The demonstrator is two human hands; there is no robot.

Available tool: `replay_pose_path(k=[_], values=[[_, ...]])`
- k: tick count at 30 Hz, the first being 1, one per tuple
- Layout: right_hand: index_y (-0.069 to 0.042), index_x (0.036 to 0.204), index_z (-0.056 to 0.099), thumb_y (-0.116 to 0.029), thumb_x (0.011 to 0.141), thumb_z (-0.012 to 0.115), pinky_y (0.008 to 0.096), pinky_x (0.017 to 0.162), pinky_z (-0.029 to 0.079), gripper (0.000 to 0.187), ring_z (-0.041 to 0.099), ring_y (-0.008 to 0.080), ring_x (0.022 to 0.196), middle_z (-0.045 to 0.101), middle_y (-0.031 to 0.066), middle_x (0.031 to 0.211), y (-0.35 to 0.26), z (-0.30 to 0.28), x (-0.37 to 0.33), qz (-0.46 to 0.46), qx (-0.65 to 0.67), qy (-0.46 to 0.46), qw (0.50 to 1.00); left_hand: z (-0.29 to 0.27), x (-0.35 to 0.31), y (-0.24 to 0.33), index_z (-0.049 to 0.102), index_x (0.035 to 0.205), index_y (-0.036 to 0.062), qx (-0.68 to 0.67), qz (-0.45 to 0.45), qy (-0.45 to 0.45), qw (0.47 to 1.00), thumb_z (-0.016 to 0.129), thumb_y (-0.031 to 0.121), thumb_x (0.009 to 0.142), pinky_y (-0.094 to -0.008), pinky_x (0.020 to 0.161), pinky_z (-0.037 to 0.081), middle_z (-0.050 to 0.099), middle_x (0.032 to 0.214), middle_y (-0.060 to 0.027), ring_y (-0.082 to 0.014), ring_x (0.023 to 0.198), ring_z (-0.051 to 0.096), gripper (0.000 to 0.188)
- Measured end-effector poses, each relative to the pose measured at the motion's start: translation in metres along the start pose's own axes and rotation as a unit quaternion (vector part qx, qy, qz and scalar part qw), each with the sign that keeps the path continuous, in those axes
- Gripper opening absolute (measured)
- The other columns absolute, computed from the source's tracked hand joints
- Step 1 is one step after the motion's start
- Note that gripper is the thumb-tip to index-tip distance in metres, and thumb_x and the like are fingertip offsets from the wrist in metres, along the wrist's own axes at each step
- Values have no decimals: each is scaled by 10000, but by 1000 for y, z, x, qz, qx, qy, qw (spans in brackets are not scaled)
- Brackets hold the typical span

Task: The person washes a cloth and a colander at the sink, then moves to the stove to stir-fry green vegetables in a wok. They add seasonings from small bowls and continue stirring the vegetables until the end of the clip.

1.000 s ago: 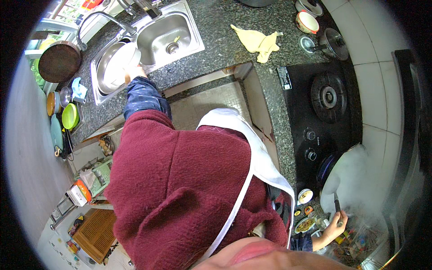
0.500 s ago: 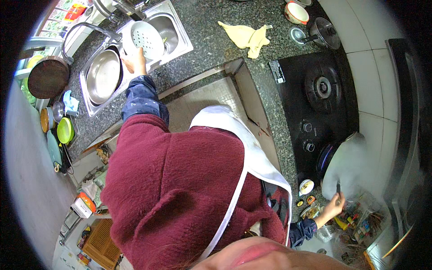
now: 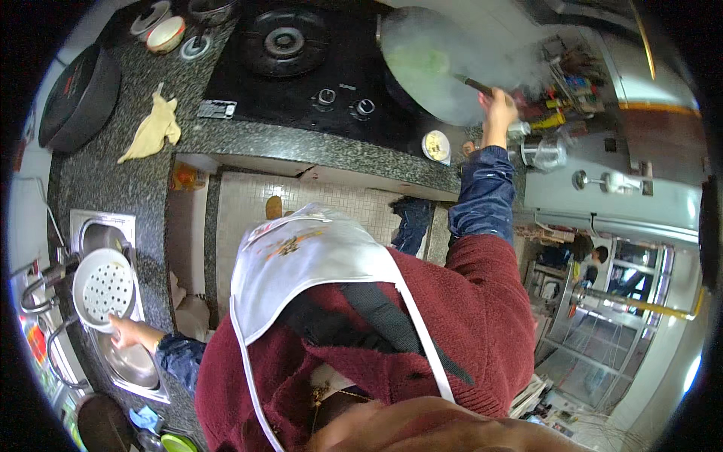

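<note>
My left hand (image 3: 132, 331) grips the rim of a white colander (image 3: 87, 290) with round holes, held over the double sink (image 3: 164, 395) on the left. My right hand (image 3: 497, 113) is closed around the dark handle of a cooking utensil (image 3: 474, 83), which reaches into a large wok (image 3: 399, 84) on the stove. Steam blurs the wok's contents; something pale green (image 3: 428, 63) shows through, and the utensil's head cannot be made out. A steel pan (image 3: 134, 368) sits in the nearer basin, partly behind my left hand.
Beside the wok stands a small white bowl (image 3: 436, 145) with yellowish bits. Bottles and jars (image 3: 553, 113) crowd the counter to its right. A free burner (image 3: 284, 40) lies left of the wok. A yellow cloth (image 3: 154, 128) and a black lidded appliance (image 3: 79, 98) rest on the left counter.
The view has swung right toward the stove, bringing the wok to the top. Both hands keep their hold, on the colander and on the utensil.
</note>
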State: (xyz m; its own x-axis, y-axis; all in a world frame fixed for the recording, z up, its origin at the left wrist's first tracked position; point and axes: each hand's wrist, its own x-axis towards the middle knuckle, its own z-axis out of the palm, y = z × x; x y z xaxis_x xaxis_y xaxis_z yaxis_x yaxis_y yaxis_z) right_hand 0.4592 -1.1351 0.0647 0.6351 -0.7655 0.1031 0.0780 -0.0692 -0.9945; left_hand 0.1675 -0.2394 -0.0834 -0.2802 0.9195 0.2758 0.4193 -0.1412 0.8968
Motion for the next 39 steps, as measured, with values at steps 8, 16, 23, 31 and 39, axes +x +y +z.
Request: replay_pose_path(k=[8,16,23,31,39], values=[[-113,1058,615,-189,776,663,299,778,459,296,593,162,842,660,85,908,9,12,-9,-224,-357,-187,887,23,-12,0,377,1117,-26,-79,-22,-51,995,836,159,599,-359,625,541,562,922,-204,-279,807,593,715],[-31,986,602,-95,766,613,329,740,492,229,632,262,835,640,137,923,-142,9,-103,-373,-453,-451,673,4,-37,15,391,1124,-31,-136,-33,-83,987,802,132,645,-313,466,525,574,851,-176,-239,612,599,652],[-59,960,621,-235,778,625,331,694,481,253,639,260,738,651,126,791,-80,-12,-89,-333,-498,-356,717,25,-47,20,407,1118,-7,-153,-7,-89,984,826,162,617,-333,481,533,568,915,-202,-262,638,598,674],[-77,904,681,-411,719,564,373,756,490,400,634,291,882,651,188,919,-83,-53,37,-169,-560,-25,811,-3,-74,83,409,1125,-10,-131,-47,-94,986,825,179,621,-305,425,470,557,867,-166,-226,624,572,680],[77,953,536,-73,775,574,337,604,552,236,638,275,667,601,156,802,24,-14,19,15,61,-7,998,5,-46,63,384,1149,-18,-174,-47,-89,980,813,198,635,-306,477,500,562,885,-175,-249,673,595,703]])
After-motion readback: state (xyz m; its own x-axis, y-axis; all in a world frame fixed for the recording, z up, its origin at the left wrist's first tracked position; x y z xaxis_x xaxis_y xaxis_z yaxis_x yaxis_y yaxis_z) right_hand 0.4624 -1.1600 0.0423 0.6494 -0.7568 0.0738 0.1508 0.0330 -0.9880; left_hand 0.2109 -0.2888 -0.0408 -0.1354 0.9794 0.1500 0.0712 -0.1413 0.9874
